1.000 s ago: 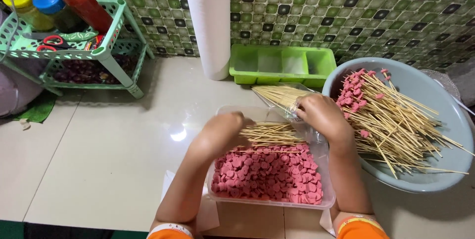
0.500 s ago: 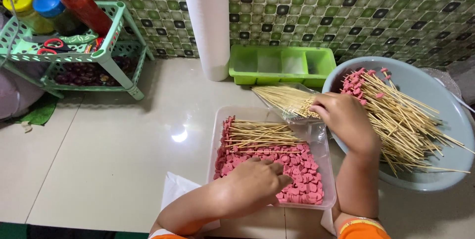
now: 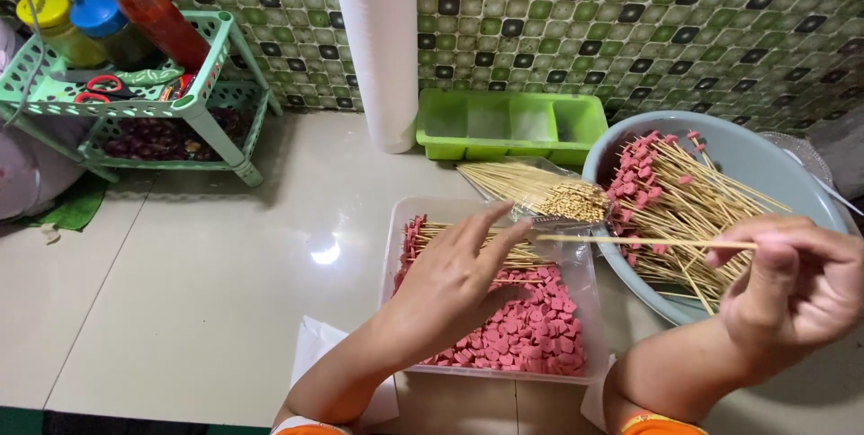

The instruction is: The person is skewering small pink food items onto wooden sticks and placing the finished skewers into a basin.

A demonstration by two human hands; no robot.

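hands: right [image 3: 792,287] pinches skewer [image 3: 648,242] | left [image 3: 454,278] spread, hiding pink pieces [image 3: 531,331]

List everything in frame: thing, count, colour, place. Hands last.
clear tray: one, transparent, centre front, holds the pieces.
sausage pieces: many, pink-red, in the tray.
loaded skewers: many, wood with pink pieces, in the bowl.
bowl: one, grey-blue, right.
bare skewers: one bundle, pale wood, in a clear bag behind the tray.
green tray: one, lime, with compartments, by the wall.
paper roll: one, white, upright by the wall.
rack: one, mint green, left, with bottles and scissors.
single skewer: one, wood, held level.
left hand: over the tray, fingers on the pieces.
right hand: over the bowl, pinching the single skewer.
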